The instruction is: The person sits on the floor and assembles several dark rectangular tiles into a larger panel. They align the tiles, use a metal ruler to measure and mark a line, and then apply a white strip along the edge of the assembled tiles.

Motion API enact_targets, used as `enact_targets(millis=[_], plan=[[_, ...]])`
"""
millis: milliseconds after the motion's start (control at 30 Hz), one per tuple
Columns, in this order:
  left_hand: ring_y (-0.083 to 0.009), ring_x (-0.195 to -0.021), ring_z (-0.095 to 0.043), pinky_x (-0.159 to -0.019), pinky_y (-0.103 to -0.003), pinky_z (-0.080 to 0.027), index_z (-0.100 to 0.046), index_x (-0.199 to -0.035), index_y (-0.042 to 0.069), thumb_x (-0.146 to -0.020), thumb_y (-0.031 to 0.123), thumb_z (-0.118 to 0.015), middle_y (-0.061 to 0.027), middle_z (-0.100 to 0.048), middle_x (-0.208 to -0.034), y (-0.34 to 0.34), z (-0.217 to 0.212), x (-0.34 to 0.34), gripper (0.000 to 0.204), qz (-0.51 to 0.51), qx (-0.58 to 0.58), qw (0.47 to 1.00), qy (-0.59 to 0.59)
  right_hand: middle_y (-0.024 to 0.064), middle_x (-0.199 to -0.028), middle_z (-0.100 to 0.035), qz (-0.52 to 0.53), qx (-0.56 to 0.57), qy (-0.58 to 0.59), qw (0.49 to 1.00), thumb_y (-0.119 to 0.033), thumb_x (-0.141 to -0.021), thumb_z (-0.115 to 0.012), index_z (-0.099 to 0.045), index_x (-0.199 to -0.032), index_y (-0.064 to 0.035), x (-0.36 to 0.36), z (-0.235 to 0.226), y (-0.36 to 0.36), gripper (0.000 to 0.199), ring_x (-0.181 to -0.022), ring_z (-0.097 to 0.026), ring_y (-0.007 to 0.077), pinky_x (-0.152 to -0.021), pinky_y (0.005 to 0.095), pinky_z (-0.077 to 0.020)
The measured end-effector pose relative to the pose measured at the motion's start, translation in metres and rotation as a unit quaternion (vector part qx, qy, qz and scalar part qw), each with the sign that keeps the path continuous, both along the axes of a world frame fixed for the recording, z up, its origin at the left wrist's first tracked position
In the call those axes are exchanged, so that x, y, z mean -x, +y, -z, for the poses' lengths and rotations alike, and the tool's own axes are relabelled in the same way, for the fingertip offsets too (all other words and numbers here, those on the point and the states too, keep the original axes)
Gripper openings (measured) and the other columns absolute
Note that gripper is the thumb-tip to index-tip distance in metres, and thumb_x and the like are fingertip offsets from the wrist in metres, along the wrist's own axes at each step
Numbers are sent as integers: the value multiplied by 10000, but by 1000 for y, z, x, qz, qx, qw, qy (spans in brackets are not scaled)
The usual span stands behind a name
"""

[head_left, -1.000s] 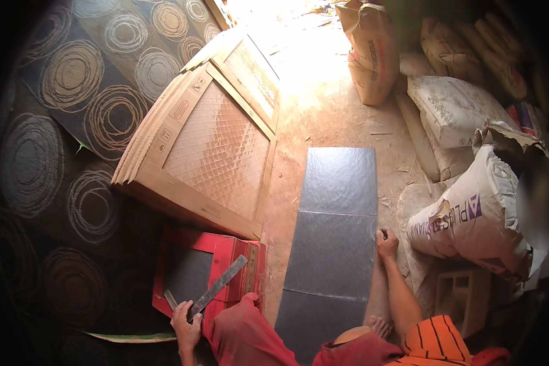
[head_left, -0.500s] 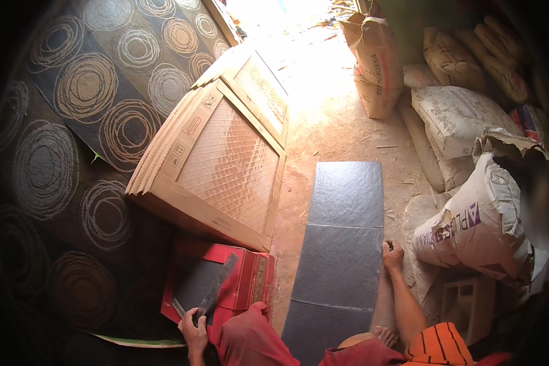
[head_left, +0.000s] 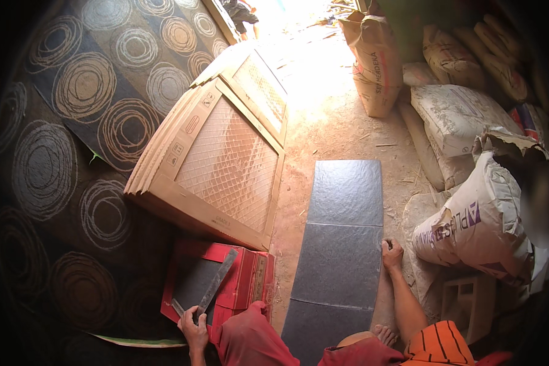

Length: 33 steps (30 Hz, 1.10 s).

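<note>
The person crouches at the near edge of the room with a row of dark grey tiles (head_left: 343, 241) laid on the dusty floor (head_left: 323, 128), running from near to far. The right hand (head_left: 391, 254) rests at the right edge of the middle tile, fingers curled together as if pinching something small against it; what it pinches is too small to tell. The left hand (head_left: 193, 326) is closed around the near end of a long flat metal tool (head_left: 213, 285), which lies slanting across an open red box (head_left: 216, 283) holding another dark tile. Just beyond the box, a stack of cardboard tile cartons (head_left: 222, 165) leans against a wall with a circle pattern (head_left: 73, 122), and sacks (head_left: 479, 222) crowd the right side, close to the right hand. To my eye the main risk is the tiles themselves: they sit loose on gritty ground, so a push from the right hand at the edge could slide the middle tile out of line with its neighbours or chip a corner. The tool could scratch or crack the tile in the box if it is dragged or dropped. The bare foot (head_left: 385, 334) sits right beside the near tile, where a shifted edge could catch the toes. The leaning cartons look heavy, and a knock to the box could bring them down.
</note>
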<state>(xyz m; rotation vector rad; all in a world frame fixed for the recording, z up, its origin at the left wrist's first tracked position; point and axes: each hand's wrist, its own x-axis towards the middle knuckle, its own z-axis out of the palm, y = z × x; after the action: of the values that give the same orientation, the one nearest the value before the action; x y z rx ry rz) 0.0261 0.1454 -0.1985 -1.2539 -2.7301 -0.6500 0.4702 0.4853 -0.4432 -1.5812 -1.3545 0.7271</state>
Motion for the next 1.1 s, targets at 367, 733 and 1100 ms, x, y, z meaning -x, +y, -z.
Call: enact_targets(millis=[367, 733, 1100], plan=[[-304, -1030, -527, -996, -417, -312, -603, -1061, 67, -800, 172, -648, -108, -593, -1002, 1, 2, -1, 284, 5, -7, 1000, 16, 155, -800, -674, 3, -8, 0, 1000, -184, -857, -579, -667, -891, -12, 1, 2, 1, 196, -739, -658, 265, -694, 345, -498], [-309, -1056, -492, -997, -434, -323, -577, -1138, 19, -863, 173, -659, -123, -598, -1046, -22, -4, -6, 326, -119, -209, 970, 48, 162, -705, -516, -83, -232, 30, 969, -254, -939, -526, -538, -786, -13, 58, -73, 30, 285, -645, -536, 344, -599, 407, -423], [-211, -968, -563, -881, -330, -435, -514, -1235, -61, -948, 189, -601, -120, -598, -1063, -56, -20, -1, 391, -184, -319, 929, 34, 69, -649, -511, -265, -356, 68, 894, -250, -925, -585, -552, -756, -68, 151, -137, 17, 250, -552, -505, 219, -512, 336, -407]])
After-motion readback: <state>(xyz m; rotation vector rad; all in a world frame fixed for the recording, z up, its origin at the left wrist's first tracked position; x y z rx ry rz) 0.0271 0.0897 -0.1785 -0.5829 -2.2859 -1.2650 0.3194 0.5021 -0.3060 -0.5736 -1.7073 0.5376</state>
